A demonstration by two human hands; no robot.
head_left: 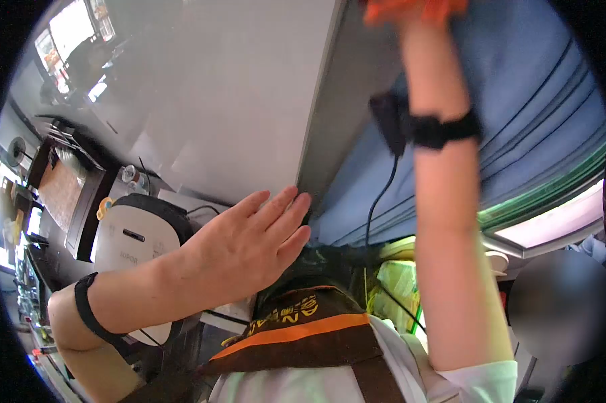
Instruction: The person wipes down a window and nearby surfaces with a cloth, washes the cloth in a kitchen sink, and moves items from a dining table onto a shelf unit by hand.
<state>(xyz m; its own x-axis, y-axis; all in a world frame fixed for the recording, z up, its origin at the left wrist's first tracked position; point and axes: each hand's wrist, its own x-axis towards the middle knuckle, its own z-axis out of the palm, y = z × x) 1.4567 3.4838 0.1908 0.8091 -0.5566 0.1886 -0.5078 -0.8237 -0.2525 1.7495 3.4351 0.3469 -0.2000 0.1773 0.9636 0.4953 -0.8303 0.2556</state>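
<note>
My left hand (259, 238) is open, palm down, its fingers stretched out close to the lower edge of a glossy white panel (242, 87). Whether the fingertips touch the panel I cannot tell. My right arm reaches far up past a blue curtain (518, 114). At the top edge my right hand (420, 12), blurred and partly cut off, is at a bright orange cloth (383, 10) that bunches out on both sides of it. The fingers of that hand are hidden. A black strap with a small device (427, 131) and a cable sits on my right forearm.
A white rice cooker (138, 232) marked SUPOR stands below my left forearm. Beside it are a clear plastic container (134, 178) and a dark-framed tray or shelf (64, 188). A yellow-green bag (394, 292) lies near my right elbow. A window ledge (545, 228) runs along the right.
</note>
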